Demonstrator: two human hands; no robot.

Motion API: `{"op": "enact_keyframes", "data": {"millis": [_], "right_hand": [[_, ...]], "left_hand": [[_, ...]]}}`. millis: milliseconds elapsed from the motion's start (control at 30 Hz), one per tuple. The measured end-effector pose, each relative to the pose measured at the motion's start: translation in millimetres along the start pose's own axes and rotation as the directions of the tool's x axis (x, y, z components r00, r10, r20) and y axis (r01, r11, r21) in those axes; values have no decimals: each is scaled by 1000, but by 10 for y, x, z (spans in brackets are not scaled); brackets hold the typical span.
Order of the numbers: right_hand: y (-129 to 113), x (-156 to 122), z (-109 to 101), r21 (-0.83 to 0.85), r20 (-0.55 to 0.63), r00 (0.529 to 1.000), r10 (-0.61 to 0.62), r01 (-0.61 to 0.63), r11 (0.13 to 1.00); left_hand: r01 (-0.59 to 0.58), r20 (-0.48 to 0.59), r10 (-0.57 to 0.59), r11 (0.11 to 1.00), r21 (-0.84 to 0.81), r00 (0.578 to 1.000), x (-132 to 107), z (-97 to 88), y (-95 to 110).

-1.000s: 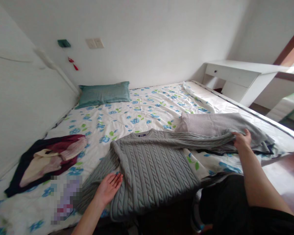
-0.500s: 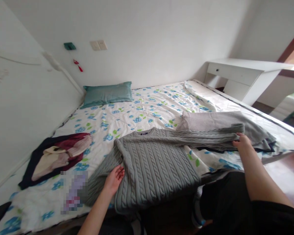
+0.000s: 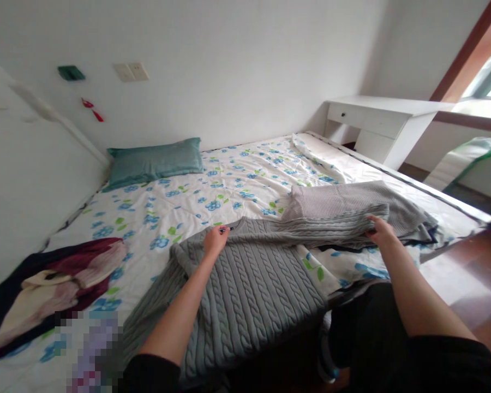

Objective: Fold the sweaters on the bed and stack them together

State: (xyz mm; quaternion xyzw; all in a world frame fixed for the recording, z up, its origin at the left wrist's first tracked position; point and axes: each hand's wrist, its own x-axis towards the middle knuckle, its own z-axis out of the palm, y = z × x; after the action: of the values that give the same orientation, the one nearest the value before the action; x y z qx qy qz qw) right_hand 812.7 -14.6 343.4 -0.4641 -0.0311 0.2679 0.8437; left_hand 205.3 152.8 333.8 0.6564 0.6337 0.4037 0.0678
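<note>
A grey cable-knit sweater lies spread front-up on the flowered bed sheet. My left hand is at the sweater's collar, fingers closed in a pinch on the neckline. My right hand grips the end of the sweater's right sleeve, which is stretched out to the right. The sleeve lies over a lighter grey ribbed garment resting on the bed's right side.
A pile of dark red, cream and navy clothes sits at the left of the bed. A teal pillow lies at the head by the wall. A white desk stands at the far right, with wooden floor beside the bed.
My left hand moved from the sweater's left side near the hem up to its collar. My right hand stays on the sleeve end. The view shifted slightly to the right.
</note>
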Motion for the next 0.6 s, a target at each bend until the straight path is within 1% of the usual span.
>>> {"op": "enact_keyframes", "data": {"millis": [33,100,200,267,300,367,433,500,533,600], "right_hand": [[-7,12,8,0,-20,1000,3,-3,1000],[-24,16,38,-9,-30,999,-11,11,1000],[-45,-17,111,2,43,998,-44,44,999],[-53,-44,167,2,89,995,-41,41,999],[-57,-56,192,3,103,994,-27,27,1000],[-72,-79,231,14,118,993,-1,0,1000],[-109,-109,249,56,138,990,-19,12,998],[-176,-152,248,158,182,976,-120,91,983],[-218,-177,241,227,213,958,-192,142,963],[-297,-219,220,361,280,902,-328,217,907]], "left_hand": [[8,22,-8,1000,22,1000,153,87,111],[18,81,-20,999,31,997,400,276,259],[48,210,-50,999,15,976,626,537,336],[77,282,-67,997,-24,957,719,662,359],[92,301,-70,994,-57,951,766,706,381],[113,298,-63,982,-154,952,881,763,471],[114,253,-43,955,-275,966,1035,787,621],[85,189,-11,917,-389,982,1195,791,792],[63,160,9,897,-437,987,1260,788,865],[14,122,56,862,-507,991,1320,774,952]]}}
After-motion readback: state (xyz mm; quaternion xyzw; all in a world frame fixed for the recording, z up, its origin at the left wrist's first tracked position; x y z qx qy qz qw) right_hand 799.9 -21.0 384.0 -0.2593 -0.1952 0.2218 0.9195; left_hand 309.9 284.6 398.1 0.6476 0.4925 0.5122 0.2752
